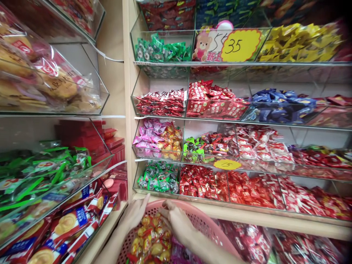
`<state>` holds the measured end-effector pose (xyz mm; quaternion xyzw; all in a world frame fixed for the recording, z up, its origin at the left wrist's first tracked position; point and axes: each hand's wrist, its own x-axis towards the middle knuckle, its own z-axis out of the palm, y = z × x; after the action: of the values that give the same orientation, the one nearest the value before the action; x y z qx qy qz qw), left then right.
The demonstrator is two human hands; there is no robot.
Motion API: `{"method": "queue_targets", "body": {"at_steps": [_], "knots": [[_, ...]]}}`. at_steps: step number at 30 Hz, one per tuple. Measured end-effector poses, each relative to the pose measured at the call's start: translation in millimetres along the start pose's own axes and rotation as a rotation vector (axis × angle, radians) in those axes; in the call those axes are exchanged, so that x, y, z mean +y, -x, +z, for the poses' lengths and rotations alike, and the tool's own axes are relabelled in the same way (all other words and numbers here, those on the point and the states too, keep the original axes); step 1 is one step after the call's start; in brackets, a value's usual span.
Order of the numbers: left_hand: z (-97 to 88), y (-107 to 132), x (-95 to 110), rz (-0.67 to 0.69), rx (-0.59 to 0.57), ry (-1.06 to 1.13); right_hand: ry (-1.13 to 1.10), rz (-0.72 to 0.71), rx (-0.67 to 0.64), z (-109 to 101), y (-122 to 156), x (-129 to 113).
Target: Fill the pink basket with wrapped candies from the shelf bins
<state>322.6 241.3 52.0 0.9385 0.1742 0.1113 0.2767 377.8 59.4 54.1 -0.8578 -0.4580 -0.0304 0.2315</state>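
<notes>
My left hand [135,214] is at the left rim of a pink perforated plastic basket [189,209], its visible fingers stretched out. Inside the basket lies a heap of gold-wrapped candies [154,238], with purple-wrapped candies [181,253] beside them on the right. Over the far part of the heap, my right hand [177,220] has its fingers curled down and closed near the far rim. Motion blurs the fingertips, so I cannot make out what they hold, if anything.
Clear-fronted shelf bins rise ahead, one holding purple and gold candies [158,139], another green-wrapped candies [158,178]. Yellow price tags [242,46] hang on the fronts. Bagged biscuits [68,223] fill angled shelves at left. A wooden ledge [275,220] runs behind the basket.
</notes>
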Motion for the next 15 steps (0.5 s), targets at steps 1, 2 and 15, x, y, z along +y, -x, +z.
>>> {"method": "queue_targets", "body": {"at_steps": [1,2,15], "knots": [[0.5,-0.6,-1.0,-0.008,0.001,-0.001,0.006,0.018,-0.010,4.2,-2.0,-0.3],[0.9,-1.3,-1.6,-0.013,0.001,0.001,0.011,0.035,-0.024,7.7,-4.0,0.1],[0.2,-1.3,2.5,-0.010,-0.016,-0.015,-0.065,0.264,0.022,23.6,-15.9,30.4]]}}
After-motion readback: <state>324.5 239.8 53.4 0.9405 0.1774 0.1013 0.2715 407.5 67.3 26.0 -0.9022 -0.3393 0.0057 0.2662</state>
